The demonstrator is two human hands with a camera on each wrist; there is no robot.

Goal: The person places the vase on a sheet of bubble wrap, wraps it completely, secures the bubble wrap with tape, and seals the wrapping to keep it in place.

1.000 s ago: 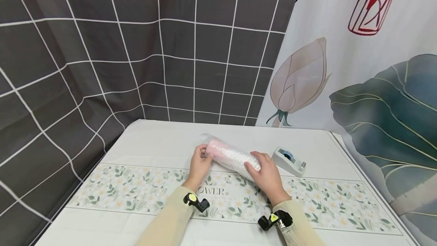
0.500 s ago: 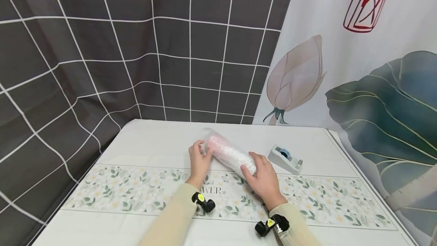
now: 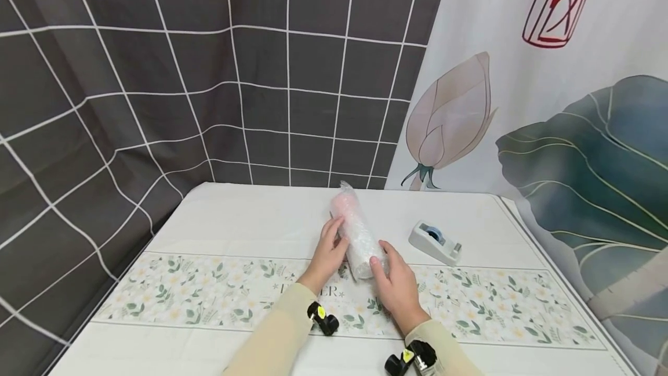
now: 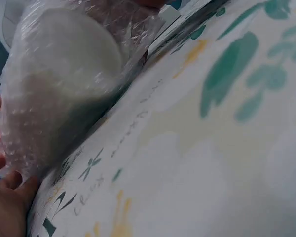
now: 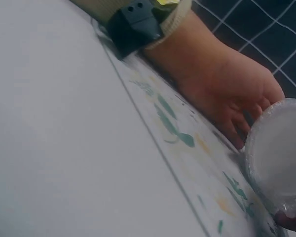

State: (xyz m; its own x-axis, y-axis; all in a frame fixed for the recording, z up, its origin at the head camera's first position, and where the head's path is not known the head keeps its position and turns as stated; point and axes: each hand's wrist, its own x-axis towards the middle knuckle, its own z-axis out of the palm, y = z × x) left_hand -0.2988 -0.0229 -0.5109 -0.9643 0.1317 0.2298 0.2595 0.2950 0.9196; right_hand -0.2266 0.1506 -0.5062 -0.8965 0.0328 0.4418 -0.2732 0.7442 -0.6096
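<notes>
A long rounded bundle in clear bubble wrap (image 3: 357, 237), pink at its far end and whitish at its near end, lies slanted on the table. My left hand (image 3: 327, 254) grips its left side, thumb and fingers against the wrap. Around the near end, on the right, my right hand (image 3: 398, 289) holds it between thumb and fingers. The left wrist view shows the pale round end of the bundle (image 4: 81, 44) through the film, with left-hand fingers at the lower left. In the right wrist view the same round end (image 5: 281, 148) faces the camera. What is wrapped inside cannot be told.
A white tape dispenser (image 3: 435, 242) with a blue roll stands to the right of the bundle. The white table cover (image 3: 250, 219) has a flowered band across it. Behind hang a dark gridded curtain (image 3: 261, 103) and a white printed curtain (image 3: 469, 16).
The bundle has swung round, its pink end moving right and away, so it now points more straight ahead. My left hand has moved right along with it; the right hand stays at the near end.
</notes>
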